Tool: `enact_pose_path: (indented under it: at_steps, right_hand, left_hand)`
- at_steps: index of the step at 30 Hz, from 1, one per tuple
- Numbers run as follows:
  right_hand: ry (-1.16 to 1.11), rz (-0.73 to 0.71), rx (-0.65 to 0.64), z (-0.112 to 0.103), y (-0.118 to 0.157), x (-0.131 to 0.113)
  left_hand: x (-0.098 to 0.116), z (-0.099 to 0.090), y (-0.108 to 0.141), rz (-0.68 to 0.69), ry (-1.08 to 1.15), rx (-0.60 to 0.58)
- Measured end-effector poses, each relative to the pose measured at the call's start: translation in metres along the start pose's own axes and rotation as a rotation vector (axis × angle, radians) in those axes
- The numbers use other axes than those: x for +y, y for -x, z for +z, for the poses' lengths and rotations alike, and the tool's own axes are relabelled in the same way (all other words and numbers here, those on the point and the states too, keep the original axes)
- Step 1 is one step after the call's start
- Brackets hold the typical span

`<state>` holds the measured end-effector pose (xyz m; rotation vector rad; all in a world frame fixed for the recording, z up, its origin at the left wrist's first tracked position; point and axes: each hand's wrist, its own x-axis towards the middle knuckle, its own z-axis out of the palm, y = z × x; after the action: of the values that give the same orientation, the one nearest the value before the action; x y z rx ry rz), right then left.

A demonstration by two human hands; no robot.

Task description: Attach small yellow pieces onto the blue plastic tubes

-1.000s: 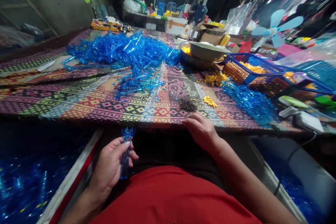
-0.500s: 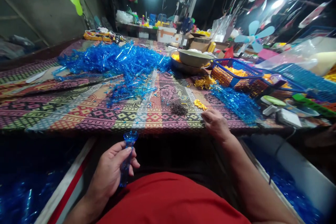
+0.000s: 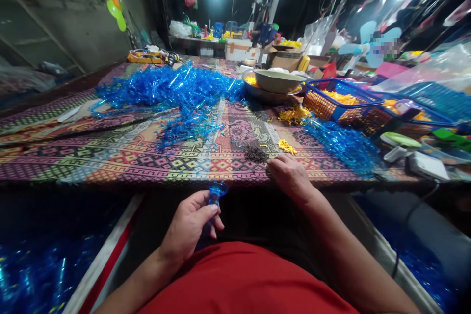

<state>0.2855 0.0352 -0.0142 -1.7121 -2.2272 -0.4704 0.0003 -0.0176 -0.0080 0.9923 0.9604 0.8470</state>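
Below the table's front edge, my left hand (image 3: pixel 193 223) is closed around a blue see-through plastic tube (image 3: pixel 217 192) with a flared top. My fingers and palm hide much of the tube's lower part. At the table edge my right hand (image 3: pixel 290 179) is closed, fingertips bent down and hidden beneath it; whatever they hold cannot be seen. Just left of those fingers lies a small heap of dark tiny pieces (image 3: pixel 255 153). Slightly beyond them is a little pile of yellow pieces (image 3: pixel 286 146).
A big heap of blue plastic pieces (image 3: pixel 165 86) covers the patterned tablecloth's (image 3: pixel 121 157) far left. Toward the right are stacked bowls (image 3: pixel 277 83), a blue basket (image 3: pixel 342 113) of yellow pieces and more blue plastic (image 3: pixel 342 147). Bins of blue pieces (image 3: pixel 33 274) flank my lap.
My left hand has moved right with the tube. My right hand has shifted left, from near the yellow pile toward the dark pieces. The camera view has turned slightly.
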Motion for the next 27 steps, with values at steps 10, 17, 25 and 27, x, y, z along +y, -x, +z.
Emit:
enact_pose_path:
  at_steps: [10,17,25,27]
  right_hand:
    - [-0.019,-0.025,-0.04,0.008,0.001,0.0]
    - [-0.236,0.096,0.106,0.012,0.006,0.023]
    - [-0.124,0.371,0.155,0.021,0.0,0.095]
    - [-0.09,0.361,0.083,0.021,-0.007,0.099]
  left_hand:
    - [-0.001,0.007,-0.007,0.001,-0.015,-0.024]
    - [0.039,-0.013,-0.037,0.177,-0.223,0.175]
    - [0.06,-0.014,-0.114,0.408,-0.995,0.355]
    - [0.056,-0.001,-0.123,0.436,-1.167,0.311]
